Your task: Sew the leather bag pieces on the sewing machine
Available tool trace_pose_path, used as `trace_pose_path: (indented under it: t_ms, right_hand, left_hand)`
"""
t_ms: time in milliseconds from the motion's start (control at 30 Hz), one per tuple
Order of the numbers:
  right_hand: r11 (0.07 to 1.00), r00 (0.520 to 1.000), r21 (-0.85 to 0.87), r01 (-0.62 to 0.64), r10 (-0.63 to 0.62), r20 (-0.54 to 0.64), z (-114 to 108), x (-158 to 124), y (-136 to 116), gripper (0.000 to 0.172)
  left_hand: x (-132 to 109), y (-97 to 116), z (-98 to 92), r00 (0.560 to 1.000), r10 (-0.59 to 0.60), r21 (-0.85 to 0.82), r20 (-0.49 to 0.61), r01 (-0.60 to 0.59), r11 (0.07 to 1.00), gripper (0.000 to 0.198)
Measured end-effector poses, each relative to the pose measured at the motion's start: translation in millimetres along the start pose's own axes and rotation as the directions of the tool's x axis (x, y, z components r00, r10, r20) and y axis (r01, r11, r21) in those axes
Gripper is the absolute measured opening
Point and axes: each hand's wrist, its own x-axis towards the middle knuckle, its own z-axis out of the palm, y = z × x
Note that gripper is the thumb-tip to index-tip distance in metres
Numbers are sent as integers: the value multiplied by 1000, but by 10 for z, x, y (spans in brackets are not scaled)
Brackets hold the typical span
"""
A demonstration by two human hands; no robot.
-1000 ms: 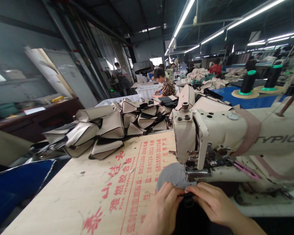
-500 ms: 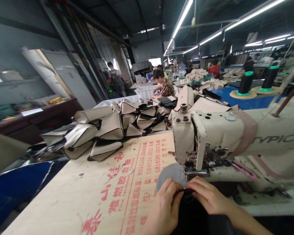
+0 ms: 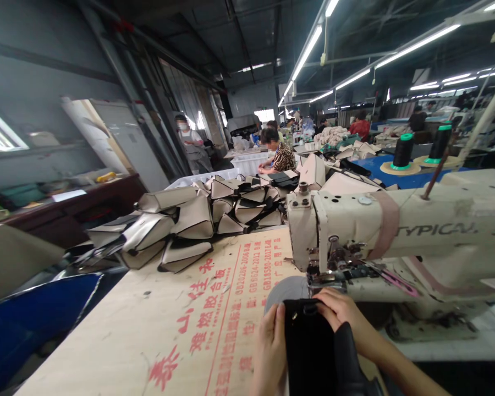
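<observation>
A black bag piece (image 3: 309, 346) lies in front of the sewing machine (image 3: 346, 212), its top edge close to the needle area (image 3: 324, 278). My left hand (image 3: 270, 344) grips the left edge of the piece, thumb upright along it. At the upper right corner, my right hand (image 3: 340, 311) is closed on the same piece, fingers pressed near the top edge. A dark strap-like flap (image 3: 348, 357) hangs over its right side. Whether the top edge sits under the presser foot, I cannot tell. Behind the piece shows a grey round disc (image 3: 286, 289).
A plywood tabletop (image 3: 148, 330) with red print extends to the left. Beige-and-black bags (image 3: 190, 217) are heaped along its far side. Black thread cones (image 3: 403, 151) stand behind the machine. A blue container (image 3: 37, 324) is at lower left. A co-worker (image 3: 282, 154) sits beyond the heap.
My hands have moved apart; the left has slid down the left edge. The black piece now shows a broader, flatter face. The camera view has shifted slightly.
</observation>
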Motion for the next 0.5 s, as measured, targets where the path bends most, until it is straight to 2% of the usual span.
trace_pose_path:
  t_ms: [33,100,200,367,433,500]
  right_hand:
    - [1000,1000,11,-15,15,-24,6,2,-9,21]
    - [999,998,28,-22,24,-53,23,-12,3,24]
    - [998,997,52,-20,24,-77,60,-61,62,31]
    - [992,992,107,-65,76,-101,168,-147,82,41]
    - [959,969,230,-164,200,-145,260,-161,73,47]
    - [864,896,405,-299,401,-193,383,-151,86,55]
  left_hand:
    - [31,10,52,998,16,36,-59,-14,999,39]
    - [74,53,103,993,72,111,-93,-61,992,36]
    - [68,123,74,991,117,196,-58,-104,975,36]
    - [106,255,-46,994,106,298,13,-105,949,39]
    - [247,336,-86,990,100,396,100,-132,909,40]
    - [465,412,-105,972,84,515,218,-188,837,39]
